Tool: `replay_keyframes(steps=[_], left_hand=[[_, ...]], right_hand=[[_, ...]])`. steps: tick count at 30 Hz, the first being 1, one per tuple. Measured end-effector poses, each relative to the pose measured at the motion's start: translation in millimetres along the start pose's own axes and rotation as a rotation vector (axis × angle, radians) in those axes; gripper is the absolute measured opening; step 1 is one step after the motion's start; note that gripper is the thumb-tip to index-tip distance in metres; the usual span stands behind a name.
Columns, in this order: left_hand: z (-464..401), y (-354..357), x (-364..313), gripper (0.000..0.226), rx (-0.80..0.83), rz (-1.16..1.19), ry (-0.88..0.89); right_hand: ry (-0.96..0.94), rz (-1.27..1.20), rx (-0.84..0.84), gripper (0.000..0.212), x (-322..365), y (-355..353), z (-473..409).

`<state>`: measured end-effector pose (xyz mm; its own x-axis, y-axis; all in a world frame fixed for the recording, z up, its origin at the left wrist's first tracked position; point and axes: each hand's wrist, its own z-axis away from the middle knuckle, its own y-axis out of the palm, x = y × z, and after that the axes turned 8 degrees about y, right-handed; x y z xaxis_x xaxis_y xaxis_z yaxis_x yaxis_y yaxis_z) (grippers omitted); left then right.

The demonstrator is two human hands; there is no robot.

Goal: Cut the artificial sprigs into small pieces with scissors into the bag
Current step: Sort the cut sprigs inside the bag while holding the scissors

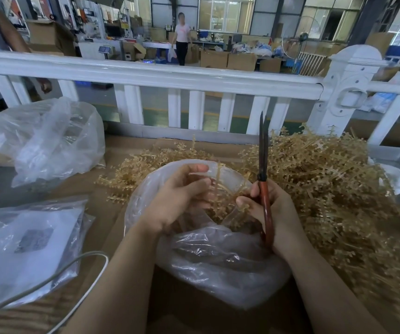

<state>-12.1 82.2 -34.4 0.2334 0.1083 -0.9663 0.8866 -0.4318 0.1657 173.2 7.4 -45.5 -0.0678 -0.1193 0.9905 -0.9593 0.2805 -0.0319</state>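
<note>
I see the fingers of the left hand (170, 201) curled around the stems of a tan sprig (218, 189), just over the open mouth of the clear bag (218, 259); the thumb lies on top, pointing right. The sprig hangs between both hands, and its small branches go down into the bag. The thumb of the right hand (276, 213) touches the lower tufts of this sprig. The other fingers of the right hand are wrapped around the red handles of the scissors (264, 179). The blades point straight up, almost closed, and they are above the sprig, not on it. Both forearms come from the bottom edge and meet over the bag, palms turned to each other. To the right of the bag a big pile of sprigs (326, 184) lies on the brown table (112, 150). At the left stand two other plastic bags (49, 141)
</note>
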Motion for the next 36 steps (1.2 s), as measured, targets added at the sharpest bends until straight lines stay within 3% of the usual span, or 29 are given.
replay_keyframes(steps=[1,4,5,9,13,16,19,24,31,36], left_hand=[[0,0,-1,0.014,0.012,0.060,-0.066],[1,0,-4,0.048,0.148,0.017,-0.170],[2,1,-3,0.048,0.201,-0.053,-0.168],[4,9,0,0.009,0.205,-0.091,-0.155],[2,4,-6,0.017,0.060,0.150,-0.162],[2,-1,-9,0.007,0.009,0.248,-0.162],[3,-2,-11,0.006,0.025,0.285,-0.204],[4,-1,-10,0.008,0.083,0.300,-0.262],[5,1,-11,0.005,0.166,0.226,-0.244],[5,0,-12,0.039,0.093,0.220,-0.230]], right_hand=[[0.002,-0.010,0.003,0.035,0,0,0],[-0.002,-0.036,0.030,0.032,-2,0,-1],[0.002,-0.042,0.038,0.031,-3,0,-1],[-0.007,0.015,0.034,0.029,-8,-2,-2],[-0.012,-0.054,0.053,0.025,-7,-7,-2],[-0.014,-0.096,0.096,0.022,-5,-7,-1],[-0.045,0.037,0.118,0.030,-3,-4,0],[-0.088,0.141,-0.004,0.031,0,-1,1],[-0.018,0.063,0.037,0.023,1,5,2],[0.048,-0.120,0.064,0.024,2,1,4]])
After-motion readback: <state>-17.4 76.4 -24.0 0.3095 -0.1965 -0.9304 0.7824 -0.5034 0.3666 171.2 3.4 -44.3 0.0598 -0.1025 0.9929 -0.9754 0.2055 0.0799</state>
